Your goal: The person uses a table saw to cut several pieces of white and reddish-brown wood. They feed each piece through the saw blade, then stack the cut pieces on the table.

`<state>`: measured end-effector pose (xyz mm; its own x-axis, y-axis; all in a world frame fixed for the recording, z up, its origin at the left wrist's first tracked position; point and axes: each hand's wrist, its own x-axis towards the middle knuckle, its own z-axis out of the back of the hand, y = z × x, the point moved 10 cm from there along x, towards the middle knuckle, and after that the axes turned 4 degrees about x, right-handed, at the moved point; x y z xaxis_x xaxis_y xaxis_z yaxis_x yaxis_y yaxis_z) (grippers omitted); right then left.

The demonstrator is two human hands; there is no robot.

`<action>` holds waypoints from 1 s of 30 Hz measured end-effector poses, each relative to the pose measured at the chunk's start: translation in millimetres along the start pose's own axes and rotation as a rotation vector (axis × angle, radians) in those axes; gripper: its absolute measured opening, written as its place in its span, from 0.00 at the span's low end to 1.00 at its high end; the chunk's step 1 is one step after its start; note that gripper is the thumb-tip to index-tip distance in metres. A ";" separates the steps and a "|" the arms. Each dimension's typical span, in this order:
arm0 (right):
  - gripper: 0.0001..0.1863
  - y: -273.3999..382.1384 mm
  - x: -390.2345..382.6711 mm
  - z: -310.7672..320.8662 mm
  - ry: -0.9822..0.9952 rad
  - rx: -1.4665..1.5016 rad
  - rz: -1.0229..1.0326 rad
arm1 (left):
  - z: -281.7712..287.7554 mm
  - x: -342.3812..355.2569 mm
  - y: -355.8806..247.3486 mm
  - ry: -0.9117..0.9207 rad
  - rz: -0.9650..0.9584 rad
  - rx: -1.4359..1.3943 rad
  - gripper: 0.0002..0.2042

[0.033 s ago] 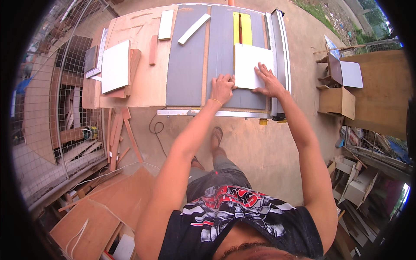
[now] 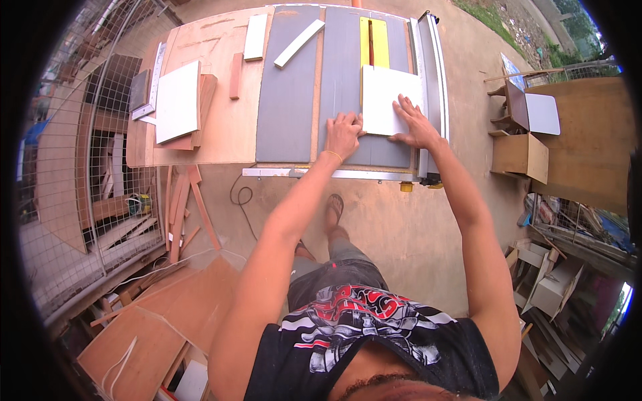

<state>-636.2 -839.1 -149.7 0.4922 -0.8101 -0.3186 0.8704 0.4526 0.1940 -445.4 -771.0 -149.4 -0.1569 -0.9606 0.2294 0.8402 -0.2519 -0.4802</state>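
Note:
A white square board lies flat on the grey top of a table saw, over part of its yellow insert plate. My left hand is closed, its fingers bent and pressed together at the board's near-left corner. On the board's near-right part lies my right hand, fingers spread and stretched out, thumb by the near edge. The metal rip fence runs along the board's right side. The undersides of my left fingers are hidden.
A plywood side table at the left bears stacked white panels, a metal square and a reddish wood strip. A narrow white strip lies across the saw top. Wood offcuts lean below; a cable lies on the floor.

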 end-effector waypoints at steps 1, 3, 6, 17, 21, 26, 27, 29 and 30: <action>0.64 0.1 1.2 1.0 -0.004 0.004 0.001 | -1.0 -0.3 0.7 -0.007 0.002 0.005 0.10; 0.64 -0.2 1.9 1.5 -0.007 0.010 -0.001 | -0.6 0.7 0.7 -0.024 0.002 0.015 0.10; 0.64 -2.2 5.5 3.6 -0.007 0.018 -0.005 | -1.8 3.9 1.4 0.009 0.004 0.029 0.09; 0.64 -0.8 18.8 16.8 -0.011 0.051 0.011 | 0.2 18.5 8.9 -0.022 0.017 0.019 0.09; 0.64 -5.3 21.0 16.9 -0.014 0.066 0.015 | 1.7 22.5 8.0 -0.006 0.013 0.011 0.09; 0.64 -7.7 24.8 18.2 -0.025 0.059 0.017 | 0.2 27.1 9.2 0.031 0.021 0.014 0.09; 0.64 -8.5 25.8 17.5 -0.016 0.054 0.005 | -1.2 27.9 9.4 0.047 0.020 0.021 0.09; 0.64 -10.5 28.3 16.3 0.001 0.045 -0.019 | -0.2 29.8 9.3 0.038 0.020 0.016 0.10; 0.64 -10.8 29.3 17.0 0.001 0.044 -0.019 | 0.0 30.7 9.4 0.034 0.019 0.014 0.10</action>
<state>-631.4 -874.1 -145.4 0.4757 -0.8181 -0.3231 0.8781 0.4202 0.2289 -442.4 -802.9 -146.9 -0.1580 -0.9687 0.1917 0.8505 -0.2321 -0.4720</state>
